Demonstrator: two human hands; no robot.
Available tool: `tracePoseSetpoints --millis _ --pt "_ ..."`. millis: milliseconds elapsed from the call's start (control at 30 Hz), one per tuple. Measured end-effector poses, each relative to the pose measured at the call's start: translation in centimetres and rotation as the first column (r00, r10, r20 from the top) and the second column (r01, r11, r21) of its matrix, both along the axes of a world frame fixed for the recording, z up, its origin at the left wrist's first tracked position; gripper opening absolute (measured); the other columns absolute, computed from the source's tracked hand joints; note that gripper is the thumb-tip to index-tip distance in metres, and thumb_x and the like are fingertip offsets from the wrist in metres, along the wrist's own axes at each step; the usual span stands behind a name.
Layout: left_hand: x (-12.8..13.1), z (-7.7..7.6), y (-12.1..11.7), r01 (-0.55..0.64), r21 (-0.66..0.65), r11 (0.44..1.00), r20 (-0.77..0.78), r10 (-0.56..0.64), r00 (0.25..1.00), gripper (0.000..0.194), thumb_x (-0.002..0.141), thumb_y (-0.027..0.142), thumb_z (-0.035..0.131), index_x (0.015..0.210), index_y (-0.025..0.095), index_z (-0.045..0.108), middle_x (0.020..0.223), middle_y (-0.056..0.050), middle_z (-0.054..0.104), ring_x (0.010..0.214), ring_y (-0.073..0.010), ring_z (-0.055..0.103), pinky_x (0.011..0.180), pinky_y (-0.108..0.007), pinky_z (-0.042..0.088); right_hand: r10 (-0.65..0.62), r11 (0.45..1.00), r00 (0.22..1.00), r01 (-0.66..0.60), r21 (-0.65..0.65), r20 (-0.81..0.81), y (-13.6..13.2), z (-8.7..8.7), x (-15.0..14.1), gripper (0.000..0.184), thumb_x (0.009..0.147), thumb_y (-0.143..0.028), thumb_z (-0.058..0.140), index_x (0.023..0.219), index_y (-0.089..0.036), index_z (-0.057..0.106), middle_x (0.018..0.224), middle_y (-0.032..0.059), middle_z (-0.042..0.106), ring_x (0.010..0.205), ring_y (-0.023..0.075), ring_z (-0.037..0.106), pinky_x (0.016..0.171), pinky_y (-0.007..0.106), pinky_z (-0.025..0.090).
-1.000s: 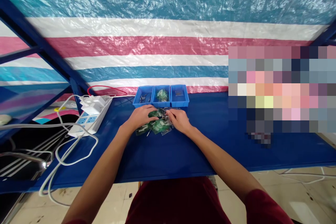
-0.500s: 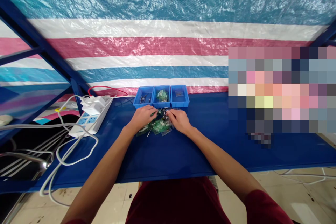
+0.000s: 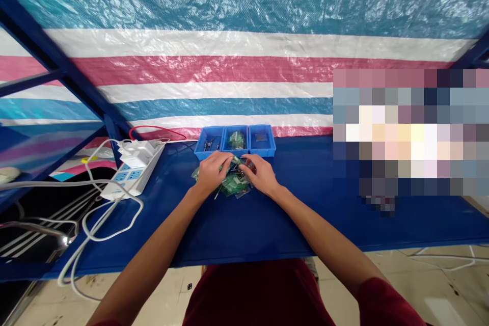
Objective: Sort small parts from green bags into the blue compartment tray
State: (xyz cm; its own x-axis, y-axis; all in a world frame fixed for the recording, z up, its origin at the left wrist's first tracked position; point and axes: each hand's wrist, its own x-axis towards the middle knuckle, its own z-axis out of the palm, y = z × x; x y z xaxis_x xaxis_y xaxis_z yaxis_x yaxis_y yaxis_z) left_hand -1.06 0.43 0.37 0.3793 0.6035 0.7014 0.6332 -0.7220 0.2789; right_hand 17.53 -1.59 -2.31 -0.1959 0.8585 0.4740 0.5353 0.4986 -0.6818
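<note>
A heap of small green circuit boards in clear plastic bags (image 3: 234,184), mixed with thin metal pins, lies on the blue table just below the tray. My left hand (image 3: 209,173) rests over the heap's left side, and my right hand (image 3: 260,173) covers its right side. Fingertips of both hands touch the bags, and the fingers hide part of the heap. Whether either hand grips a bag is hard to see. Behind them stands a blue three-compartment tray (image 3: 235,141), holding metal pins, bagged green boards and a small dark bagged part.
A white power strip (image 3: 133,173) with plugged-in adapters lies left of the hands, and white cables (image 3: 114,209) trail over the table's left edge. A red wire (image 3: 156,132) loops behind it. A striped tarp (image 3: 229,66) hangs behind the blue table (image 3: 324,214). A pixelated patch (image 3: 408,132) covers the right.
Both hands have drawn closer together over the heap. My left hand has shifted onto the heap, and the bags at the heap's left edge have moved slightly.
</note>
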Motion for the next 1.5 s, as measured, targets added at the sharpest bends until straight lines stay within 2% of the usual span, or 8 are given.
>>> tracePoseSetpoints --millis 200,400,600,900,1033,1200,1367,1500 --pt "0.4 -0.2 -0.1 0.013 -0.196 0.98 0.144 0.016 0.989 0.027 0.091 0.038 0.049 0.09 0.017 0.067 0.086 -0.007 0.07 0.073 -0.0159 0.063 0.07 -0.026 0.049 -0.004 0.997 1.0 0.006 0.077 -0.028 0.2 -0.2 0.0 0.027 0.095 -0.033 0.042 0.094 -0.019 0.064 0.087 0.0062 0.067 0.077 0.0171 0.061 0.072 0.027 0.045" --pt "0.9 -0.5 0.3 0.147 -0.482 0.863 0.268 -0.015 0.963 0.04 0.08 0.05 0.061 0.104 0.017 0.062 0.07 -0.002 0.066 0.063 -0.016 0.059 0.059 -0.026 0.047 -0.079 0.997 0.993 0.079 0.003 -0.087 0.2 -0.2 0.1 0.023 0.092 -0.031 0.043 0.096 -0.019 0.063 0.073 0.0029 0.065 0.068 0.0173 0.062 0.066 0.026 0.045" --pt "0.9 -0.5 0.3 0.263 -0.51 0.819 0.447 -0.008 0.895 0.037 0.08 0.046 0.063 0.105 0.02 0.052 0.053 0.007 0.049 0.047 -0.0098 0.046 0.049 -0.021 0.039 0.018 1.0 0.994 -0.016 0.02 -0.112 -0.5 0.2 0.0 0.034 0.094 -0.027 0.037 0.126 -0.021 0.049 0.074 -0.0001 0.063 0.065 0.0153 0.061 0.069 0.026 0.048" --pt "1.1 0.0 0.2 0.351 -0.522 0.778 0.455 -0.094 0.886 0.035 0.085 0.05 0.055 0.089 0.016 0.065 0.065 -0.002 0.057 0.058 -0.0125 0.051 0.057 -0.025 0.045 -0.02 0.991 0.994 0.033 0.127 -0.105 0.2 -0.2 0.2 0.032 0.089 -0.016 0.042 0.112 -0.023 0.062 0.118 0.0077 0.061 0.105 0.019 0.059 0.084 0.03 0.051" --pt "1.1 0.4 0.0 0.273 -0.501 0.821 0.361 -0.089 0.928 0.039 0.091 0.049 0.045 0.094 0.017 0.069 0.086 -0.007 0.064 0.071 -0.0154 0.058 0.064 -0.027 0.05 -0.053 0.992 0.982 0.072 0.099 -0.178 0.3 -0.2 0.3 0.019 0.092 -0.023 0.045 0.099 -0.023 0.063 0.106 0.007 0.065 0.099 0.0189 0.061 0.085 0.03 0.051" --pt "0.9 0.3 0.1 0.17 -0.294 0.94 0.201 -0.113 0.973 0.037 0.087 0.049 0.053 0.088 0.018 0.072 0.103 -0.01 0.061 0.101 -0.0223 0.059 0.089 -0.034 0.049 -0.091 0.986 0.982 0.112 0.127 -0.163 0.2 0.0 0.3 0.019 0.093 -0.031 0.047 0.089 -0.022 0.062 0.103 0.0079 0.059 0.092 0.0178 0.059 0.074 0.027 0.051" --pt "1.0 -0.2 0.0 0.16 -0.267 0.95 0.217 -0.102 0.971 0.026 0.086 0.041 0.059 0.083 0.018 0.071 0.085 -0.007 0.069 0.079 -0.0185 0.064 0.076 -0.031 0.052 -0.074 0.989 0.986 0.091 0.113 -0.148 0.1 0.0 0.1 0.021 0.093 -0.034 0.047 0.096 -0.022 0.063 0.105 0.0082 0.056 0.078 0.0151 0.058 0.068 0.027 0.05" --pt "1.0 -0.7 0.1 0.109 -0.343 0.933 0.386 0.034 0.922 0.027 0.082 0.042 0.062 0.083 0.017 0.07 0.083 -0.006 0.071 0.073 -0.0183 0.066 0.071 -0.03 0.054 -0.066 0.991 0.983 0.084 0.104 -0.17 0.0 0.4 0.2 0.033 0.091 -0.041 0.05 0.115 -0.021 0.059 0.11 0.0094 0.058 0.086 0.0174 0.059 0.074 0.028 0.05"
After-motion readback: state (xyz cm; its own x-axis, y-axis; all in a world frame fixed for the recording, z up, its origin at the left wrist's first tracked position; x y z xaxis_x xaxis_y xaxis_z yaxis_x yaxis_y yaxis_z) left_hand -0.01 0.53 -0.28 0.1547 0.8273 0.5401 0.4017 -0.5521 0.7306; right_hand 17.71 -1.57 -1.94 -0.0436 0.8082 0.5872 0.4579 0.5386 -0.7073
